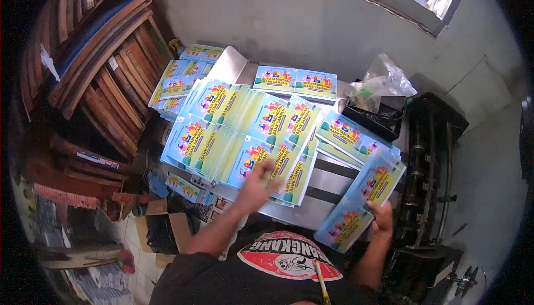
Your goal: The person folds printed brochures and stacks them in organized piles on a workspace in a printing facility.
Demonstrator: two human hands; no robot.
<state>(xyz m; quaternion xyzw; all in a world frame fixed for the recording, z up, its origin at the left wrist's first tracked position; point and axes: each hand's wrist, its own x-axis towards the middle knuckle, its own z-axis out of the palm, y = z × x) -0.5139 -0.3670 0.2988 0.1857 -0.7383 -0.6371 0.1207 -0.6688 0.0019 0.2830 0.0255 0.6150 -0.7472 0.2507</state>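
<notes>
My right hand (pixel 382 217) grips the edge of a blue and green printed cover sheet (pixel 356 205), tilted at the table's near right side. Over the near part of the wide fanned pile of matching cover sheets (pixel 222 138) is my left hand (pixel 260 187). Its fingers are apart and a little blurred, and I see nothing held in them. Whether they touch the top sheet I cannot tell. Right of the fanned pile, more printed sheets (pixel 347 135) lie overlapping, partly behind the held one.
A neat stack of covers (pixel 295 80) sits at the back, and further stacks (pixel 181 79) at the back left. A black tray with a plastic bag (pixel 389 77) stands back right, beside dark machinery (pixel 425 177). Wooden frames (pixel 111 82) fill the left; a cardboard box (pixel 178 230) is below.
</notes>
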